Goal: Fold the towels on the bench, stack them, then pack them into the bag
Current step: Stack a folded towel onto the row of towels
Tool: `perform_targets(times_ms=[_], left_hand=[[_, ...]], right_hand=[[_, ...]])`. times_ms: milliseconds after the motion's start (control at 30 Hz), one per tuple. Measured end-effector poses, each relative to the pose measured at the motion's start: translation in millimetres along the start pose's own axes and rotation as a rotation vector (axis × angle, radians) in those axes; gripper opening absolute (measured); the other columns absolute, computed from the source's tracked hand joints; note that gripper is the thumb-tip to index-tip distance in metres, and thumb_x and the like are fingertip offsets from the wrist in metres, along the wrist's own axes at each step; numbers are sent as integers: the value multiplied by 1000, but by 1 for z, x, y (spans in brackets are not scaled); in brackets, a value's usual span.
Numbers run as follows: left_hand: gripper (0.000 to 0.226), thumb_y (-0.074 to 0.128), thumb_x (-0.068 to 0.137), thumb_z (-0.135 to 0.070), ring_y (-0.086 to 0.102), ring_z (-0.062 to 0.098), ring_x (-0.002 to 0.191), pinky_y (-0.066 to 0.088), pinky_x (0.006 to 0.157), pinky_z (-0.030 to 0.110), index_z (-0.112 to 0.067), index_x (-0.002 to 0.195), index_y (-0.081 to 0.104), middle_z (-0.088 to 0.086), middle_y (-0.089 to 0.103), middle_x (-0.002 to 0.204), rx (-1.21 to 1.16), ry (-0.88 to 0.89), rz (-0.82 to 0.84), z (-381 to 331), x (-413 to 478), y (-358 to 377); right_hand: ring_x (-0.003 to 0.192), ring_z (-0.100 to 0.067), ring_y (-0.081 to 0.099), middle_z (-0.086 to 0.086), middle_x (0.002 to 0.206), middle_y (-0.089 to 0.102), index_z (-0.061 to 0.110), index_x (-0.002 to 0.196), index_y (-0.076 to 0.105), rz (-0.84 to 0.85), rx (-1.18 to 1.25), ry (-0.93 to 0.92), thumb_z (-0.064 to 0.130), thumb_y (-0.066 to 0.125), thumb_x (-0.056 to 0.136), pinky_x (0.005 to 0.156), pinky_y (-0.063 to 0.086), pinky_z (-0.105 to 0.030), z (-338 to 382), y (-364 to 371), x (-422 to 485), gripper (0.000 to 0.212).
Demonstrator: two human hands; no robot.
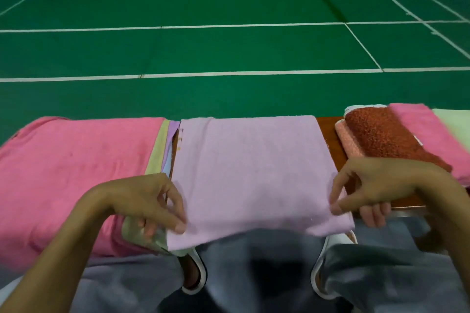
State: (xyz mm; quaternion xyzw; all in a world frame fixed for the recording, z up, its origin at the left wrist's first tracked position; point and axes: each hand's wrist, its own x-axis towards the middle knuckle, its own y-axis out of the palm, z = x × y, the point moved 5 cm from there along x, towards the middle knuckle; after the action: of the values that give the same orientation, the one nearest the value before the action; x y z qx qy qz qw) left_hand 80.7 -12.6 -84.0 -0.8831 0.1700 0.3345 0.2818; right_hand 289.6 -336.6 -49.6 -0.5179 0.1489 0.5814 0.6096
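Squarely in the middle of the brown wooden bench (330, 140) lies the folded lilac terry towel (249, 168), its near edge hanging over towards the person's lap. The left hand (150, 203) pinches the near-left corner between thumb and curled fingers, and the right hand (376, 185) pinches the near-right corner likewise. To the left a large pink towel (71, 173) is spread over pale yellow-green and lilac layers (only their edges show), while to the right a folded rust-red towel (381, 134) tops a folded salmon towel (348, 141).
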Motion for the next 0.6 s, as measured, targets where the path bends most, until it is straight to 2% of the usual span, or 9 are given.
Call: perform_targets(times_ms=[67,133,167,233,300,367,400,467,600], left_hand=[[20,79,87,-41,58,20,50,46,57,27,-22,85,82,13,70,59,-43,106,-276,-12,7,-12],[19,74,93,-35,65,16,56,52,61,30,-22,80,80,4,71,61,-121,223,-667,-26,18,-22],[16,73,95,-30,69,10,63,54,66,30,-22,81,79,-2,74,67,-130,278,-837,-34,24,-23],[11,70,97,-24,70,3,85,57,79,31,-22,93,79,-12,77,88,-37,354,-1032,-50,39,-14],[25,61,103,-31,61,10,118,51,104,38,-21,123,72,-7,71,125,95,377,-1046,-59,63,3],[47,45,109,-41,38,15,147,29,124,38,-21,151,50,-2,48,157,179,370,-973,-66,82,18],[54,37,109,-46,24,13,155,19,127,35,-22,159,38,-3,34,165,213,378,-933,-70,89,25],[63,23,108,-52,5,8,158,8,130,34,-25,164,20,-7,13,172,297,372,-860,-70,103,36],[71,0,102,-62,-14,12,157,-4,130,40,-30,165,2,-9,-8,171,533,190,-831,-44,113,41]], right_hand=[[53,-21,66,-8,65,73,22,94,79,-254,40,-92,54,74,83,55,51,-28,10,-15,7,35],[52,-18,65,-4,62,72,18,86,78,-612,76,-213,46,71,91,56,53,-28,20,-26,26,29],[59,-17,68,-1,68,74,19,87,77,-781,64,-257,42,69,94,64,57,-32,25,-27,39,26],[94,-17,69,2,104,77,22,108,75,-982,5,-277,40,64,98,90,56,-39,42,-15,66,23],[138,-21,46,-1,150,53,24,142,56,-961,-79,-270,47,50,104,117,37,-41,62,6,88,45],[158,-18,8,5,171,13,29,161,25,-886,-208,-328,55,29,106,128,12,-41,83,27,104,61],[158,-15,-7,8,172,-4,30,164,11,-843,-265,-346,56,20,106,129,2,-42,89,35,112,64],[155,-12,-22,9,169,-21,30,162,-8,-763,-348,-326,57,11,104,128,-7,-45,88,47,126,67],[153,-18,-27,8,167,-27,36,161,-13,-777,-496,-246,71,1,98,126,-12,-49,63,48,134,73]])
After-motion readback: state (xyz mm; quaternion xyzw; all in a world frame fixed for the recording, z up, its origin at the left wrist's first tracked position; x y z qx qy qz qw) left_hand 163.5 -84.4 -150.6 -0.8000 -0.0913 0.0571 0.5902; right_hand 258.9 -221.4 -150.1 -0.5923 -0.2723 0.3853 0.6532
